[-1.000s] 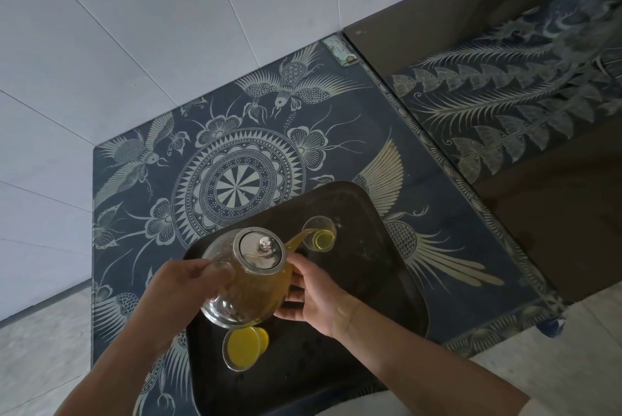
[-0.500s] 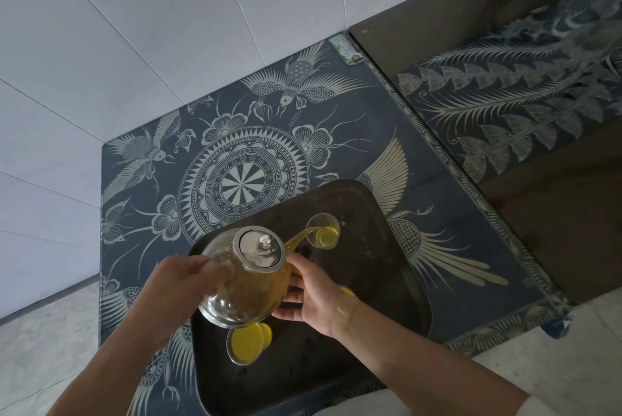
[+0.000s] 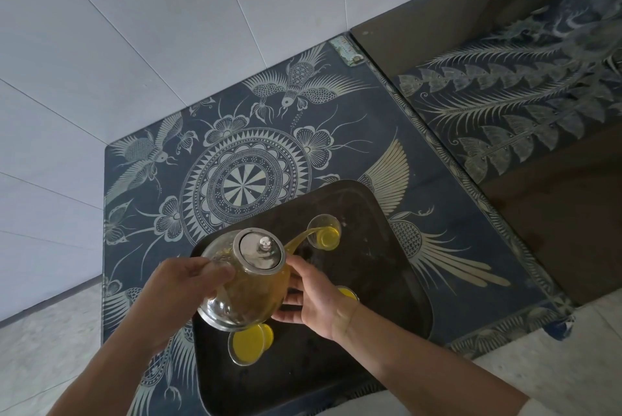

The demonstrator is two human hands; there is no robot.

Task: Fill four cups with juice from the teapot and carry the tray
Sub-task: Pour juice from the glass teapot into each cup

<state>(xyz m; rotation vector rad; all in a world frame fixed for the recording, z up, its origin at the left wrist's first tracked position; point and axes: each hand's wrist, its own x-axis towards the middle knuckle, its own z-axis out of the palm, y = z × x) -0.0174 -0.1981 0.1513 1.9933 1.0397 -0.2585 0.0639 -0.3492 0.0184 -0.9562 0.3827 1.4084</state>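
Note:
A glass teapot [image 3: 249,294] with a steel lid is tilted over the dark tray [image 3: 397,281], and yellow juice runs from its spout into a small glass cup [image 3: 324,232] at the tray's far side. My left hand [image 3: 178,294] grips the teapot's handle side. My right hand [image 3: 313,301] supports the pot's belly from the right. A full cup [image 3: 249,341] stands below the teapot near the tray's front. Another cup of juice [image 3: 348,292] peeks out behind my right hand, mostly hidden.
The tray rests on a low dark table [image 3: 235,153] painted with birds and a round pattern, set against a white tiled wall [image 3: 168,28]. A second patterned surface [image 3: 521,85] adjoins on the right. Pale floor [image 3: 555,365] lies at the front.
The far cup has filled with more juice while the pour goes on. Both hands and the teapot have kept nearly the same pose.

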